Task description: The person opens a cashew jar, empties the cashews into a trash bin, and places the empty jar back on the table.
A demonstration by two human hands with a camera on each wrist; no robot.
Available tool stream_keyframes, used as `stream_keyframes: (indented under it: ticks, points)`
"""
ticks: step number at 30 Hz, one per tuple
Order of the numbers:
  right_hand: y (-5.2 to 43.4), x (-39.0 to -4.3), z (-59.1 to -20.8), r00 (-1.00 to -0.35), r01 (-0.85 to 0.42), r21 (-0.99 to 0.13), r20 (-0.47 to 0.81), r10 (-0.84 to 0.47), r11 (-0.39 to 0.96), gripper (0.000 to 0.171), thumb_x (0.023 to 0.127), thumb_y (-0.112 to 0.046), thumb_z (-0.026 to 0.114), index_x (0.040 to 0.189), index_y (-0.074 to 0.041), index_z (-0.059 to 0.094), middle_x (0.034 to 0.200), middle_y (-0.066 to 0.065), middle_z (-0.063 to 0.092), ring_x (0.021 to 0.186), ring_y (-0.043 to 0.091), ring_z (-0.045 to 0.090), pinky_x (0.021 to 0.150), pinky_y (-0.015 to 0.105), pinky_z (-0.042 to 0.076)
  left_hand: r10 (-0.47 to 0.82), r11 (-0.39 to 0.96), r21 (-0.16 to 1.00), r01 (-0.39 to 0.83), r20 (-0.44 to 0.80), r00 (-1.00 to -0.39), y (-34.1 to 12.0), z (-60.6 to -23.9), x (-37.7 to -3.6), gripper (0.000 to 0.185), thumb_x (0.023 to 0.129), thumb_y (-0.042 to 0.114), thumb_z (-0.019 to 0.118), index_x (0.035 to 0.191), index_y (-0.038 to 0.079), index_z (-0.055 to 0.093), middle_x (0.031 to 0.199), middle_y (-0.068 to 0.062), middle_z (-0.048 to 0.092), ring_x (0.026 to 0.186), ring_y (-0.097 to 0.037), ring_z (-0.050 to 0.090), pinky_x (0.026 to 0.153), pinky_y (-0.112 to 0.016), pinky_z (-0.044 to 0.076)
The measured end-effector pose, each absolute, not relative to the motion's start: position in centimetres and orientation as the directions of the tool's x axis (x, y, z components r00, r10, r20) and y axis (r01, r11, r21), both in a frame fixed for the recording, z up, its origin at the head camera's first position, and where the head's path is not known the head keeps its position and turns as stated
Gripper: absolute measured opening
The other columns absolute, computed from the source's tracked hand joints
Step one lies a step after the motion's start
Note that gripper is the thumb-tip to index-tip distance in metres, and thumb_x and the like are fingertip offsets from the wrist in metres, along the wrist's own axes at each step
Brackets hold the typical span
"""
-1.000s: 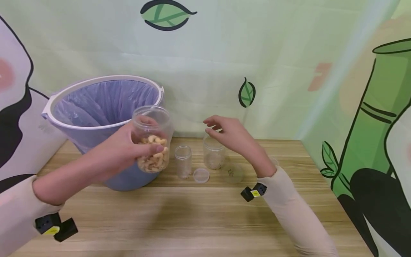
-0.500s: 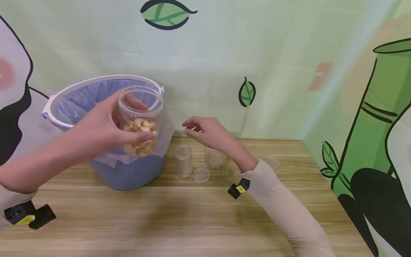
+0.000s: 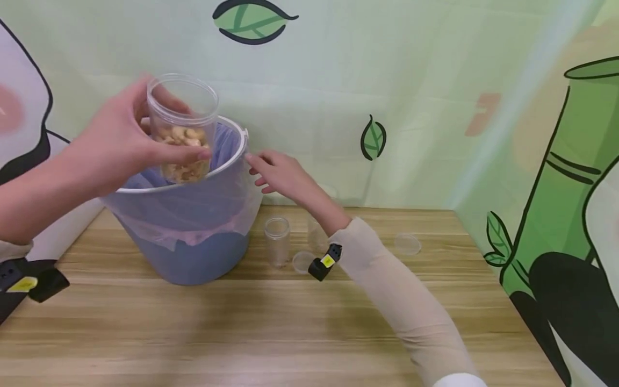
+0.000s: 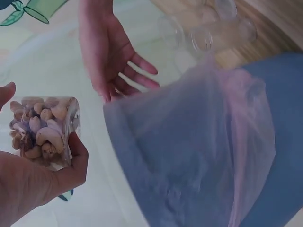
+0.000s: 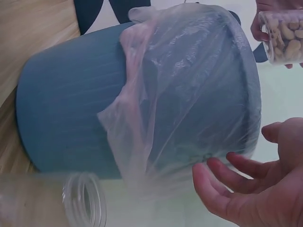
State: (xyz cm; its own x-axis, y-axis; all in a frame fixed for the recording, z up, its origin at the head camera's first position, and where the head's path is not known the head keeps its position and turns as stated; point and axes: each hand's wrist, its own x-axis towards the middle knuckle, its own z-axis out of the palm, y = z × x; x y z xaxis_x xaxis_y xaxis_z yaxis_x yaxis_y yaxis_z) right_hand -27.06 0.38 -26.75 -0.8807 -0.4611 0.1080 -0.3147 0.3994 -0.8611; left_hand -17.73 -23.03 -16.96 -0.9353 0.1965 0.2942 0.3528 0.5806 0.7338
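The left hand (image 3: 113, 145) held a clear jar of cashews (image 3: 182, 129) up in the air, with its fingers and thumb wrapped round the jar's sides. The jar had no lid on and stood almost straight up, over the near side of the blue bin (image 3: 186, 215). A thin plastic bag (image 5: 189, 94) lined the bin and hung over its white rim (image 3: 232, 156). The right hand (image 3: 278, 174) was held out next to that rim with its fingers straight and loose, holding nothing (whether the fingertips touched the rim was hard to tell). On the wooden table (image 3: 290, 333) beside the bin stood a small empty jar (image 3: 277, 242), with a little round lid (image 3: 302, 262) near it and another clear lid (image 3: 407, 243) farther to the right
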Motion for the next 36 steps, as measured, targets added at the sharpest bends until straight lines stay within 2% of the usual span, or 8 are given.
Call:
stream_keyframes:
  ticks: [11, 20, 27, 29, 30, 31, 33, 36]
  points:
    - [-1.6, -27.9, -26.2, -0.893, -0.137, -0.949, -0.006, -0.45, 0.285, 0.059, 0.105, -0.049, 0.049, 0.135, 0.001, 0.052, 0.122, 0.015, 0.062, 0.107, 0.031, 0.067, 0.088, 0.04, 0.06, 0.102, 0.658, 0.694, 0.292, 0.302, -0.948, -25.2, -15.5, -20.1, 0.058, 0.075, 0.025, 0.093, 0.112, 0.029, 0.048, 0.121, -0.007, 0.057, 0.095, -0.019, 0.055, 0.065, -0.014, 0.051]
    - [-1.2, -28.8, -26.1, -0.88, -0.079, -0.966, -0.049, -0.472, 0.247, 0.055, 0.103, -0.047, 0.054, 0.126, 0.003, 0.053, 0.115, 0.019, 0.06, 0.108, 0.037, 0.066, 0.093, 0.049, 0.057, 0.153, 0.764, 0.55, 0.337, 0.353, -0.923, -26.9, -14.3, -22.0, 0.06, 0.082, 0.034, 0.086, 0.12, 0.015, 0.044, 0.136, -0.022, 0.057, 0.095, -0.013, 0.052, 0.065, -0.006, 0.043]
    - [-1.8, -28.8, -26.1, -0.881, -0.091, -0.972, -0.022, -0.473, 0.215, 0.048, 0.105, -0.041, 0.053, 0.115, 0.006, 0.062, 0.102, 0.015, 0.064, 0.094, 0.029, 0.069, 0.092, 0.045, 0.058, 0.179, 0.851, 0.415, 0.321, 0.345, -0.921, -28.3, -13.3, -23.6, 0.078, 0.086, 0.036, 0.081, 0.138, 0.0, 0.037, 0.14, -0.03, 0.049, 0.114, -0.046, 0.049, 0.058, -0.001, 0.035]
    - [-2.0, -28.8, -26.2, -0.882, -0.075, -0.98, -0.021, -0.47, 0.186, 0.043, 0.105, -0.038, 0.052, 0.111, 0.004, 0.062, 0.099, 0.012, 0.063, 0.09, 0.026, 0.067, 0.091, 0.045, 0.058, 0.206, 0.881, 0.342, 0.326, 0.344, -0.916, -28.8, -13.0, -24.2, 0.079, 0.086, 0.036, 0.081, 0.139, -0.003, 0.037, 0.139, -0.033, 0.048, 0.114, -0.05, 0.048, 0.057, -0.002, 0.032]
    - [-2.2, -28.8, -26.3, -0.883, -0.066, -0.983, -0.024, -0.469, 0.173, 0.041, 0.105, -0.037, 0.052, 0.109, 0.003, 0.061, 0.097, 0.011, 0.061, 0.088, 0.026, 0.066, 0.092, 0.045, 0.058, 0.22, 0.893, 0.307, 0.329, 0.34, -0.915, -29.0, -13.0, -24.4, 0.08, 0.086, 0.036, 0.081, 0.139, -0.004, 0.037, 0.138, -0.034, 0.048, 0.114, -0.051, 0.048, 0.061, -0.007, 0.041]
    - [-2.3, -28.8, -26.4, -0.883, -0.054, -0.986, -0.028, -0.469, 0.161, 0.039, 0.105, -0.037, 0.052, 0.106, 0.001, 0.06, 0.095, 0.01, 0.059, 0.086, 0.025, 0.065, 0.092, 0.046, 0.058, 0.234, 0.903, 0.272, 0.331, 0.336, -0.912, -29.1, -12.9, -24.7, 0.079, 0.085, 0.036, 0.082, 0.138, -0.004, 0.038, 0.137, -0.035, 0.049, 0.112, -0.051, 0.049, 0.061, -0.007, 0.041]
    - [-2.5, -28.9, -26.6, -0.88, -0.033, -0.99, -0.037, -0.474, 0.139, 0.036, 0.105, -0.036, 0.051, 0.101, -0.001, 0.058, 0.092, 0.008, 0.056, 0.084, 0.026, 0.064, 0.092, 0.048, 0.057, 0.262, 0.916, 0.211, 0.341, 0.329, -0.907, -29.4, -12.8, -25.2, 0.079, 0.085, 0.034, 0.082, 0.137, -0.006, 0.039, 0.134, -0.036, 0.05, 0.109, -0.051, 0.049, 0.069, -0.02, 0.051]
    - [-2.6, -29.0, -26.8, -0.872, -0.012, -0.992, -0.049, -0.487, 0.122, 0.035, 0.105, -0.037, 0.049, 0.1, -0.004, 0.055, 0.093, 0.008, 0.052, 0.083, 0.027, 0.062, 0.092, 0.049, 0.057, 0.282, 0.927, 0.156, 0.342, 0.313, -0.907, -29.5, -12.7, -25.7, 0.077, 0.083, 0.034, 0.084, 0.134, -0.006, 0.041, 0.13, -0.036, 0.053, 0.106, -0.049, 0.05, 0.07, -0.034, 0.053]
